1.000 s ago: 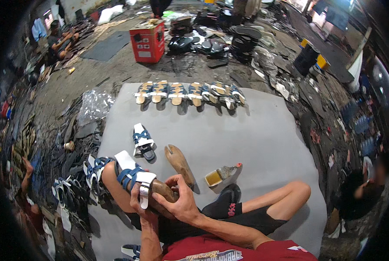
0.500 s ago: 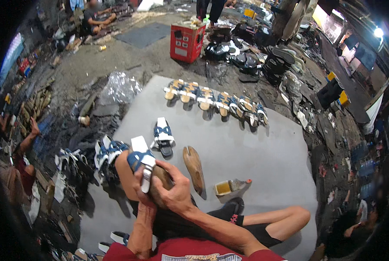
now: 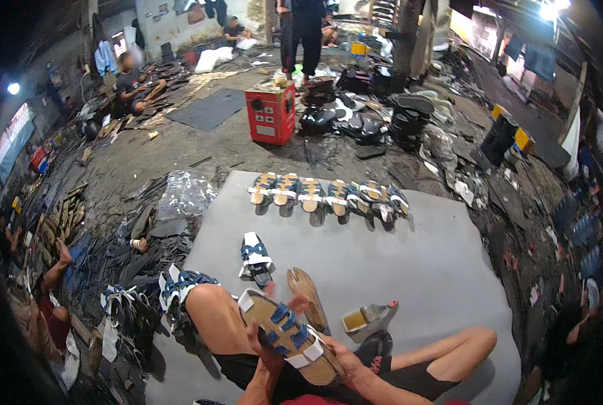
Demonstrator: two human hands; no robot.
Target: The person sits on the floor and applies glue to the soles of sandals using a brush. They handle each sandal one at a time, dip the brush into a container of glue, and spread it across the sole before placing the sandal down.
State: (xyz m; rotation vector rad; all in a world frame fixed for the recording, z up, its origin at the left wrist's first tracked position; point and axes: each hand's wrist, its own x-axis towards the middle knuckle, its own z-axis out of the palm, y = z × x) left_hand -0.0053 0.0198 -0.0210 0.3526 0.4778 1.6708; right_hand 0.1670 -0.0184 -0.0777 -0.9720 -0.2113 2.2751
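Head cam: one wide fisheye, upright.
Looks forward-down from wearer's head; left hand (image 3: pixel 263 347) and right hand (image 3: pixel 347 360) close at bottom, grey mat (image 3: pixel 443 263) mid-frame, back wall (image 3: pixel 180 37) far.

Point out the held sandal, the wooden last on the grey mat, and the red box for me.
Sandal (image 3: pixel 289 332): head view, on its middle, among the blue straps.
Last (image 3: pixel 312 292): head view, on its upper face, near the middle.
Box (image 3: pixel 267 116): head view, on its front side.

wall (image 3: pixel 173 32): stained, pale | floor (image 3: pixel 139 160): grey-brown, scrap-strewn | post (image 3: pixel 403 50): dark, upright | lamp (image 3: pixel 548 11): lit, upper right
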